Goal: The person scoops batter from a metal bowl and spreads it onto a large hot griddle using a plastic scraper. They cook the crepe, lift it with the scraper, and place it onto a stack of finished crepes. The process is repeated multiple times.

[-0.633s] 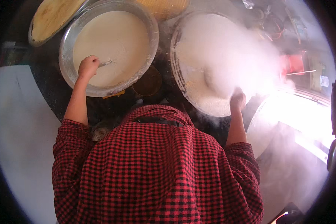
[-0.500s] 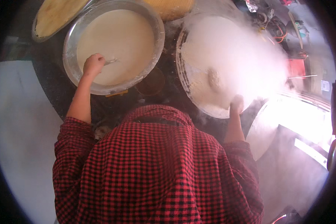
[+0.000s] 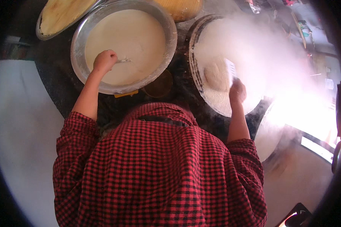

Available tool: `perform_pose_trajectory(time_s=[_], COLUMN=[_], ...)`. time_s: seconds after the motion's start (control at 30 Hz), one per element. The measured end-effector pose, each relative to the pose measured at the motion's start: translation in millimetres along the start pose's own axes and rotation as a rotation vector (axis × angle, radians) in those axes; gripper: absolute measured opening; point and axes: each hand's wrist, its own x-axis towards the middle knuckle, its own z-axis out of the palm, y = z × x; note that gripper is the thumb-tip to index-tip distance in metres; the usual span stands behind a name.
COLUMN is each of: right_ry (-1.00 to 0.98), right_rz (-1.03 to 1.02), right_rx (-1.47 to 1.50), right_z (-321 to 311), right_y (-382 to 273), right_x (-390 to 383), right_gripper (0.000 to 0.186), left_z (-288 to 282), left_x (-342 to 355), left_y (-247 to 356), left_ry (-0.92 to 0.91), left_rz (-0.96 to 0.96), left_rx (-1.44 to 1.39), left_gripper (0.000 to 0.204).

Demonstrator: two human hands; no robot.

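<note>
A wide metal basin (image 3: 172, 42) of pale, creamy batter (image 3: 130, 32) stands ahead on the left. Over its near left side my left hand (image 3: 105, 61) is closed on the end of a thin utensil (image 3: 124, 60); its far end is sunk in the batter, so I cannot tell its kind. To the right, steam rises from a round, dark-rimmed griddle (image 3: 193, 56) coated with pale batter. At the griddle's near edge my right hand (image 3: 237, 91) grips a white spatula (image 3: 230, 69), its blade beside a thick rounded mound of batter (image 3: 216, 75).
A tray with a flat tan round (image 3: 64, 17) lies at the far left. Behind the basin is a wooden board (image 3: 182, 8). Between basin and griddle sits a dark round thing (image 3: 159, 85), with a yellow piece (image 3: 126, 94) under the basin's near edge. Steam hides the right side.
My right hand has moved a little left and forward on the griddle, and the white spatula now shows clear of the steam. The batter mound looks wider. My left hand stays at the basin.
</note>
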Motion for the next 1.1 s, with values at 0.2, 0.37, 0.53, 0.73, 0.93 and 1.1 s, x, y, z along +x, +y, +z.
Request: perform_pose_trajectory(time_s=[0.2,0.37,0.53,0.73,0.93,1.1], right_ry=[0.022,0.023,-0.004,-0.111,-0.376,-0.495], right_rz=[-0.056,-0.522,-0.777,-0.764,-0.965,-0.525], right_rx=[0.091,0.013,-0.012,-0.164,-0.311,0.416], right_z=[37.8,45.6,29.2,9.6,-19.6,-9.6], right_y=[-16.7,-78.0,-105.3,-100.7,-37.2,46.9], right_x=[-7.3,4.8,37.0,89.1,56.4,28.5], right_gripper=[0.024,0.013,0.018,0.026,0.031,0.028], left_z=[1.1,11.3,22.1,30.6,36.6,30.0], left_x=[-7.8,-11.3,-22.3,-25.0,-19.5,-3.4], left_y=[-6.3,-9.2,-1.6,24.9,46.3,48.6], left_ry=[0.031,0.089,0.113,0.131,0.113,0.026], left_rz=[-0.008,-0.005,-0.077,-0.083,-0.038,-0.047], left_rx=[-0.026,0.043,0.113,0.200,0.315,0.323], left_gripper=[0.021,0.021,0.020,0.021,0.020,0.020])
